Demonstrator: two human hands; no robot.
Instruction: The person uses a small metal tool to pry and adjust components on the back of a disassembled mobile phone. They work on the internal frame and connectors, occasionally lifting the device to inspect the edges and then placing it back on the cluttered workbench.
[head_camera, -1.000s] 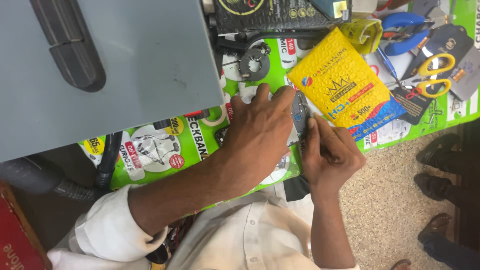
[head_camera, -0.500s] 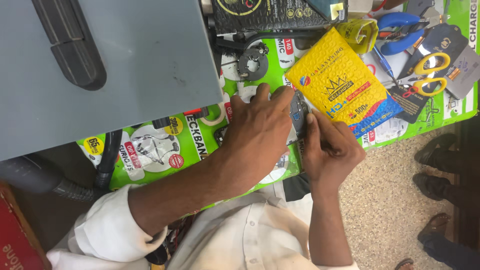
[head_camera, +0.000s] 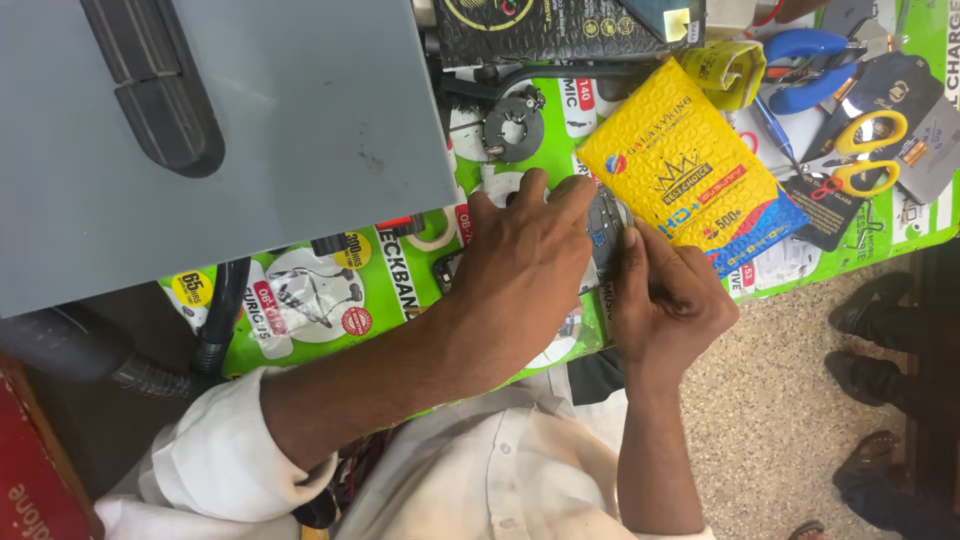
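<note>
White shirt (head_camera: 500, 480) nearest the camera, sleeve rolled at the left forearm. Left hand (head_camera: 520, 265) reaches across from lower left, palm down, fingers curled over a small dark opened device (head_camera: 605, 228) that looks like a phone with its back off; most of it is hidden under the hand. Fingers closed on it, thumb side not visible. Right hand (head_camera: 665, 300) comes up from below, just beside the left, fingers bunched and pinched together at the device's right edge; cannot tell if a tool or part sits between the fingertips. Device sits between the two hands, over the green printed mat (head_camera: 330, 300) that covers the bench, near the bench's front edge.

Touching the device's far-right side: yellow padded pouch (head_camera: 690, 185), lying tilted. Beyond the left hand: small round black part (head_camera: 512, 125) on the mat. Left of the hands: big grey panel (head_camera: 220, 140) with a dark handle, covering the bench's left half; black hose (head_camera: 215, 330) below it.

Far right: yellow-handled scissors (head_camera: 865, 150), blue-handled pliers (head_camera: 815, 60), dark cards. Far edge: black bubble pouch (head_camera: 560, 30). Speckled floor at right with sandals (head_camera: 880, 340).
</note>
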